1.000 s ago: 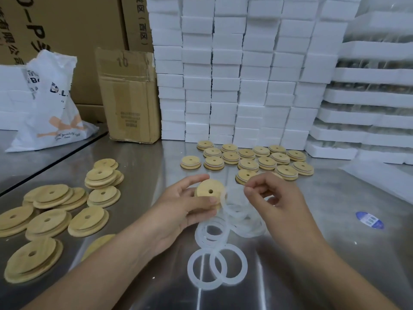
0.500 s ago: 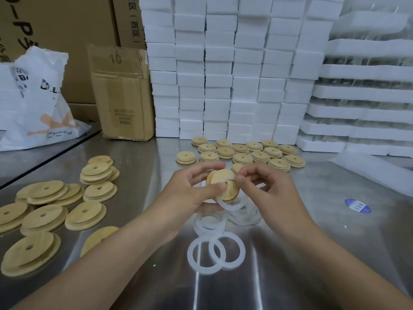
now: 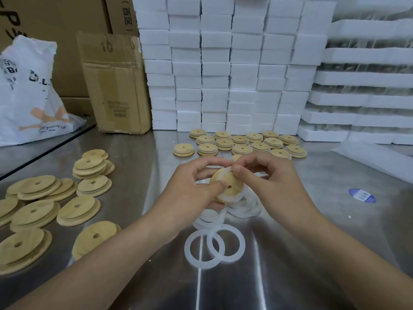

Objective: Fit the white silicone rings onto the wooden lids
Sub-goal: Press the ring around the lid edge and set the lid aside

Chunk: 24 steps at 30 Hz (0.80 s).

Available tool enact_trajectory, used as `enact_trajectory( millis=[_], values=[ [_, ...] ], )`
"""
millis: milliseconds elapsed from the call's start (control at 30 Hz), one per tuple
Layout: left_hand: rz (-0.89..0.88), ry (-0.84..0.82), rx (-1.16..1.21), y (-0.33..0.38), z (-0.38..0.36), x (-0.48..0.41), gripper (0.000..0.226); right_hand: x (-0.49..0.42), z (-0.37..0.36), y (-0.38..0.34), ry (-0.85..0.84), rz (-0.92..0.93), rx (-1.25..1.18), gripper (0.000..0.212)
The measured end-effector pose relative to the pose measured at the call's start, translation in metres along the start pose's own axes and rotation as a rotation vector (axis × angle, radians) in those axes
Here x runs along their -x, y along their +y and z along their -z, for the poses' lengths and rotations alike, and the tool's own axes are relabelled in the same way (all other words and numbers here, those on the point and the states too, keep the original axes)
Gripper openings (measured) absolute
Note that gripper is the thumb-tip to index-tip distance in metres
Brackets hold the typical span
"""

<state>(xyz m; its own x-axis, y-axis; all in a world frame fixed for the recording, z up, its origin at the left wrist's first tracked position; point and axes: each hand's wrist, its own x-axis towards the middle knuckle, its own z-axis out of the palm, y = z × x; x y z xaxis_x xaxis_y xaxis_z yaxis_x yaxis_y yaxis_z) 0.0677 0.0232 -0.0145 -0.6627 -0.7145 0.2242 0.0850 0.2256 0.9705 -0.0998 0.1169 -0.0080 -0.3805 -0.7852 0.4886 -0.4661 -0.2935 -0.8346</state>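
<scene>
My left hand (image 3: pixel 190 189) grips a round wooden lid (image 3: pixel 230 186) with a small centre hole, tilted above the steel table. A white silicone ring (image 3: pixel 232 196) lies part-way round the lid's rim. My right hand (image 3: pixel 266 177) pinches the ring at the lid's top edge with thumb and forefinger. Beneath the hands lies a loose heap of white rings (image 3: pixel 243 209), and two overlapping rings (image 3: pixel 214 248) rest nearer me. Bare wooden lids (image 3: pixel 78 211) are piled at the left. Several lids with rings fitted (image 3: pixel 242 148) stand in rows behind the hands.
A steel table (image 3: pixel 290 253) carries everything. Stacked white foam boxes (image 3: pixel 223 63) wall off the back, with foam trays (image 3: pixel 366 77) at the right. A cardboard box (image 3: pixel 116 86) and a white plastic bag (image 3: pixel 29 97) stand at the back left. A blue sticker (image 3: pixel 362 195) lies to the right.
My right hand brought a ring from the heap onto the lid. The ring now sits further round the rim, and both hands have closed together on the lid.
</scene>
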Motion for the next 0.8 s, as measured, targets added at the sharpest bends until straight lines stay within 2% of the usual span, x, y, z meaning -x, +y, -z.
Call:
enact_trajectory(
  millis=[400,800],
  values=[
    [-0.024,-0.029,0.027,0.006,0.002,0.001,0.039,-0.006,0.012,-0.003,-0.105,-0.041,-0.024,0.011],
    [-0.069,0.038,0.026,0.004,0.006,-0.004,0.034,-0.01,0.023,-0.008,-0.16,-0.144,-0.034,0.012]
  ],
)
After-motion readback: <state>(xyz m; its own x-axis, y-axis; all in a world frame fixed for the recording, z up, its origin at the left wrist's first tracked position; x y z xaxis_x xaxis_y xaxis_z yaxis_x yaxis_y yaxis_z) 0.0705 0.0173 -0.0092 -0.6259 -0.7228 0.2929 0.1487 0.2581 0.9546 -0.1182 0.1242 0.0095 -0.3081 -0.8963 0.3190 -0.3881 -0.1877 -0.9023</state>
